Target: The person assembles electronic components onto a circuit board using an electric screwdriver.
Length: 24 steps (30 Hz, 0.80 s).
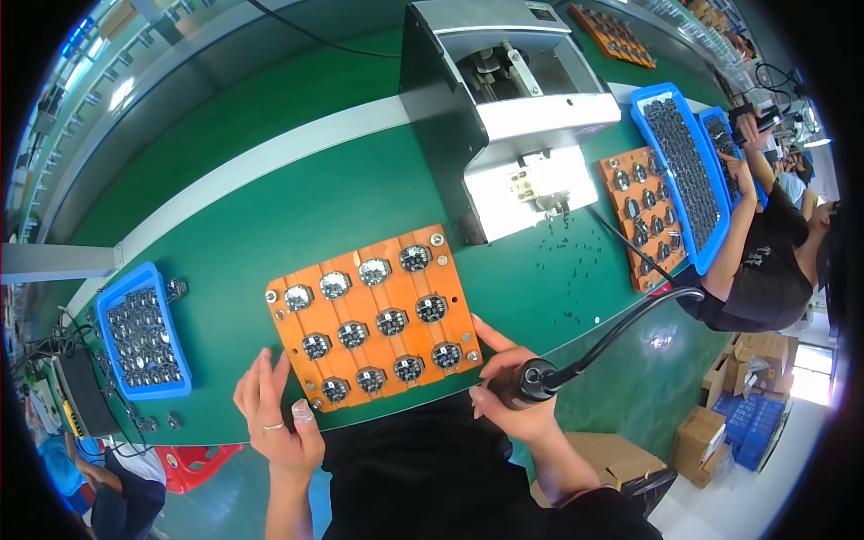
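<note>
An orange fixture board (360, 311) lies on the green table in front of me, a little tilted. Rows of small round parts (391, 321), like watch bodies with dark electronics, sit in it. Beside the board's lower left corner is my left hand (281, 432), its fingers apart and nothing in them. My right hand (520, 400) is wrapped round a black corded electric screwdriver (517, 385) at the board's lower right corner. The screwdriver's cable end points toward me and to the right; its tip is hidden.
A grey-and-black machine (504, 117) stands behind the board, small dark screws (567, 261) scattered beside it. At left is a blue tray (185, 364) of round parts. To the right lie another orange board (637, 236) and a blue parts tray (715, 247); a co-worker (765, 261) works there.
</note>
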Motion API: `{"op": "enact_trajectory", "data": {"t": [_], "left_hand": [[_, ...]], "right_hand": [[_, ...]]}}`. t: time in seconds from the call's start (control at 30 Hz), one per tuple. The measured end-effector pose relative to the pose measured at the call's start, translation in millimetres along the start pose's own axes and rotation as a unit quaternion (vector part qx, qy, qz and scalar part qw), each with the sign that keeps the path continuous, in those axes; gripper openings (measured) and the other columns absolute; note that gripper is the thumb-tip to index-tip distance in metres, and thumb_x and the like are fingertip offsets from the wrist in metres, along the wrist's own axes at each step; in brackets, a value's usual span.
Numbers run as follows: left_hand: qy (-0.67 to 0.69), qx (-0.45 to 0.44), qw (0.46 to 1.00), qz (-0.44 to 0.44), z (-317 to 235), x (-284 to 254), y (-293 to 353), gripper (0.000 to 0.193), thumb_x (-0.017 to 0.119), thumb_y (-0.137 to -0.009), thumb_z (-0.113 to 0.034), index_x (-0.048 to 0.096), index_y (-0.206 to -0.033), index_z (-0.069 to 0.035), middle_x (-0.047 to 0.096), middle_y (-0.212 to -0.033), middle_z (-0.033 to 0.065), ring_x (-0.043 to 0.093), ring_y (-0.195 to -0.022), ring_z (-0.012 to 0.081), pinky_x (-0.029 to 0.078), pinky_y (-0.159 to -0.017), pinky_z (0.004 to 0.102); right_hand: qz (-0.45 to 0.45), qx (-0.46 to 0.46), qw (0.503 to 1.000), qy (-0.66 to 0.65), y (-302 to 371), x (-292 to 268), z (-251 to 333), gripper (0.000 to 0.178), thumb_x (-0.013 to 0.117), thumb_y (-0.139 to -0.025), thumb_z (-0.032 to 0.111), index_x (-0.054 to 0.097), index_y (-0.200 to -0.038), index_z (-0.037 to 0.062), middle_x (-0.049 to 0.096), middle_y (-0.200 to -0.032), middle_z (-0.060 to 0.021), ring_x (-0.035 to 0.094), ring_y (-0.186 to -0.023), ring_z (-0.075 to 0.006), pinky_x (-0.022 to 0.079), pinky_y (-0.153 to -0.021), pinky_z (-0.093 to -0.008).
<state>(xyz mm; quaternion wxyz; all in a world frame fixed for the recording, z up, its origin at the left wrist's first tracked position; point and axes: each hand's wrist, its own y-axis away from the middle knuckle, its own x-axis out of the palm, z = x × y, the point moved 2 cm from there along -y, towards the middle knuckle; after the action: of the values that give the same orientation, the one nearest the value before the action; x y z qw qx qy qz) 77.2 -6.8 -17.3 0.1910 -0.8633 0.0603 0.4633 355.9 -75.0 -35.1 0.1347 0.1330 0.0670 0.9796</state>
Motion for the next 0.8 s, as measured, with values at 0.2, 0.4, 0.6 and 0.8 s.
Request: {"op": "enact_trajectory", "data": {"t": [0.2,0.4,0.6,0.8], "left_hand": [[0.034,-0.026,0.999,0.014,-10.3,-1.4,-8.4,0.057,0.047,-0.098,-0.025,0.043,-0.14,0.013,0.062,-0.13,0.0239,0.049,-0.128,0.038,0.031,-0.108,0.045],[0.044,-0.011,0.999,-0.008,-2.0,-3.8,-9.4,0.061,0.041,-0.101,-0.034,0.044,-0.139,0.013,0.064,-0.128,0.0226,0.048,-0.133,0.0383,0.03,-0.109,0.045],[0.051,-0.021,0.998,-0.021,4.7,-6.6,-3.8,0.061,0.038,-0.102,-0.035,0.044,-0.139,0.013,0.066,-0.126,0.0224,0.049,-0.134,0.0349,0.024,-0.113,0.0473],[0.077,-0.018,0.997,-0.007,10.3,-3.1,1.2,0.063,0.037,-0.103,-0.037,0.042,-0.141,0.012,0.067,-0.124,0.0207,0.051,-0.134,0.0326,0.021,-0.115,0.0502]], "right_hand": [[-0.002,-0.004,1.0,-0.002,0.3,-0.6,-1.9,0.024,0.069,-0.074,-0.015,0.057,-0.092,-0.0037,0.046,-0.142,-0.035,0.067,-0.076,-0.01,0.05,-0.055,-0.0228],[0.017,-0.007,1.0,0.008,-1.4,4.2,1.5,0.028,0.067,-0.075,-0.014,0.053,-0.097,-0.0039,0.042,-0.144,-0.0367,0.068,-0.078,-0.0144,0.055,-0.055,-0.0238],[0.02,-0.018,0.999,0.035,0.5,2.9,0.6,0.03,0.063,-0.076,-0.016,0.049,-0.099,-0.0017,0.04,-0.145,-0.037,0.068,-0.075,-0.0159,0.056,-0.054,-0.0242],[0.025,-0.026,0.998,0.05,0.1,4.3,-0.1,0.03,0.061,-0.077,-0.015,0.047,-0.099,-0.001,0.038,-0.146,-0.0372,0.067,-0.067,-0.0152,0.056,-0.052,-0.0234]]}}
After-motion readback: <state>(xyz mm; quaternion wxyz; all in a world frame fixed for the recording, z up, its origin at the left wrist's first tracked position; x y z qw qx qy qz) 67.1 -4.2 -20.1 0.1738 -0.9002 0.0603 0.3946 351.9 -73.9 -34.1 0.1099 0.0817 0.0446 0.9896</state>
